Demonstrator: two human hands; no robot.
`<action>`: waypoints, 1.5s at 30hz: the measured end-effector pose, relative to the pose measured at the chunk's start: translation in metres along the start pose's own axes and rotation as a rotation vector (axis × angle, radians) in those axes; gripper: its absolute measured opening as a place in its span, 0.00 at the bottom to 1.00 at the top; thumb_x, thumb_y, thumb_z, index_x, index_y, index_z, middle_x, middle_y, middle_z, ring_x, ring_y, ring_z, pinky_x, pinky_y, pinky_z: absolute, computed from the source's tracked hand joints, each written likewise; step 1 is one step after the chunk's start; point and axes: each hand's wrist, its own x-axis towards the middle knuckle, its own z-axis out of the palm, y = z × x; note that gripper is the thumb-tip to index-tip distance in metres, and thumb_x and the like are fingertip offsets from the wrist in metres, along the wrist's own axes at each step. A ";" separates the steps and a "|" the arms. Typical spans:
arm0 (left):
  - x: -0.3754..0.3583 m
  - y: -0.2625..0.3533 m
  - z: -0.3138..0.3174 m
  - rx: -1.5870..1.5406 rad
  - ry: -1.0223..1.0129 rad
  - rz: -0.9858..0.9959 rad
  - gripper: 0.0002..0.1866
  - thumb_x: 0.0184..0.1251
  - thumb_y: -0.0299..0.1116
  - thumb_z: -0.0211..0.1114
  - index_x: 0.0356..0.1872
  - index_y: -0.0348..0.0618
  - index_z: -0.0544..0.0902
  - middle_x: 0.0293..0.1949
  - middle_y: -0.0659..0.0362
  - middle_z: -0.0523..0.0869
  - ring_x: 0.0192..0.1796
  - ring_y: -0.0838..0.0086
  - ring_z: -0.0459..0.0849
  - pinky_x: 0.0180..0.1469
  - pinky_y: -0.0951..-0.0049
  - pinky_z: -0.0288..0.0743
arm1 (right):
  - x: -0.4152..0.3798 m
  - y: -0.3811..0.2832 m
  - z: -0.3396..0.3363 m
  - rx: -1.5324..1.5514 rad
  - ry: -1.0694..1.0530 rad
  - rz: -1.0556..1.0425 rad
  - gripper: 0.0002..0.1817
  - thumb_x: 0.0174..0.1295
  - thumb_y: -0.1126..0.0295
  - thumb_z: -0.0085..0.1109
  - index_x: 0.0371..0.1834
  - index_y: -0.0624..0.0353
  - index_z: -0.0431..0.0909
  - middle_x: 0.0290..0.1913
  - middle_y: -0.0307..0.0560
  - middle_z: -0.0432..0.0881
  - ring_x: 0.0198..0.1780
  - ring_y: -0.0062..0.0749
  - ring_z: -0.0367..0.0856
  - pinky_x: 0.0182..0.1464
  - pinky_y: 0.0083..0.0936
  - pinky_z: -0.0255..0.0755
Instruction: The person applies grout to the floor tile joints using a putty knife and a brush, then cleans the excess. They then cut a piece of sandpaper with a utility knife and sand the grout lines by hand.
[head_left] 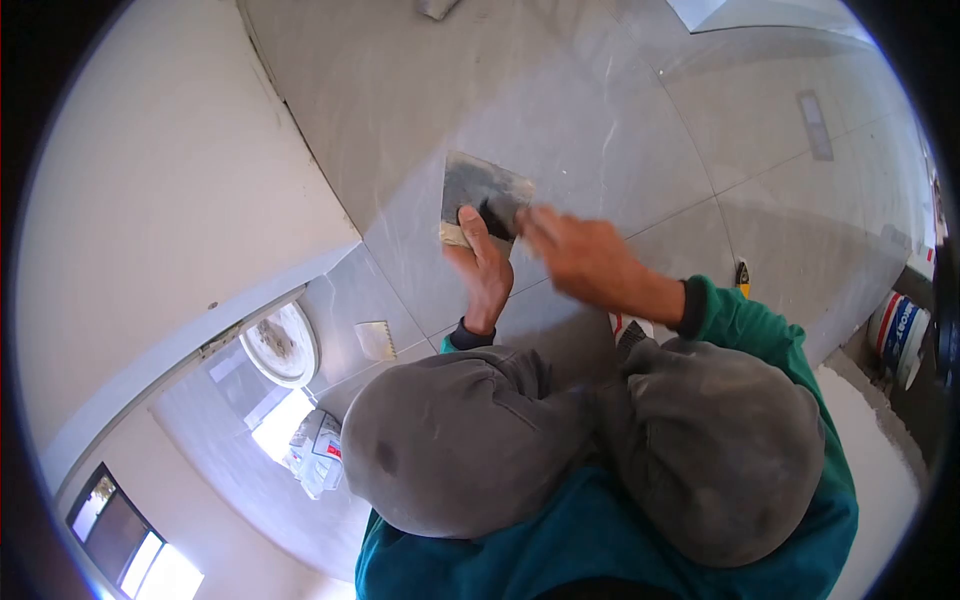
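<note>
My left hand (484, 272) is closed on a flat, squarish metal scraper blade (472, 182), with the thumb pressed on its near face. The blade has grey smears and a pale, crusted strip along its lower edge. My right hand (575, 250) is at the blade's right edge, fingers curled and blurred by motion. Whatever those fingers grip is too smeared to name. Both hands are above the grey tiled floor (640, 130), in front of my bent knees.
A cream notched spreader (376, 341) and a round white lid (281, 346) lie to the left, near a plastic bag (318, 450). A yellow-and-black utility knife (742, 278) lies to the right. Farther right is a white labelled bucket (900, 330). A pale wall (180, 170) borders the left.
</note>
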 end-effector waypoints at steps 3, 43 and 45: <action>0.003 -0.003 -0.010 -0.020 0.034 -0.072 0.15 0.72 0.37 0.47 0.35 0.33 0.74 0.28 0.64 0.76 0.30 0.81 0.70 0.28 0.77 0.65 | 0.010 0.006 -0.002 -0.002 -0.109 0.188 0.12 0.59 0.70 0.48 0.41 0.67 0.72 0.36 0.51 0.74 0.26 0.41 0.79 0.23 0.34 0.73; 0.354 -0.089 0.112 1.224 -0.575 0.760 0.28 0.57 0.46 0.61 0.53 0.36 0.71 0.52 0.40 0.73 0.54 0.53 0.72 0.55 0.57 0.67 | -0.064 0.083 0.038 0.852 -0.123 0.992 0.14 0.47 0.66 0.65 0.30 0.67 0.76 0.24 0.53 0.78 0.26 0.34 0.79 0.31 0.31 0.71; 0.342 -0.088 0.112 1.062 -0.566 0.787 0.24 0.60 0.44 0.59 0.51 0.35 0.73 0.46 0.42 0.78 0.48 0.56 0.78 0.50 0.59 0.72 | -0.068 0.090 0.027 1.385 0.013 1.131 0.13 0.48 0.70 0.65 0.34 0.66 0.78 0.28 0.45 0.80 0.30 0.27 0.79 0.34 0.27 0.74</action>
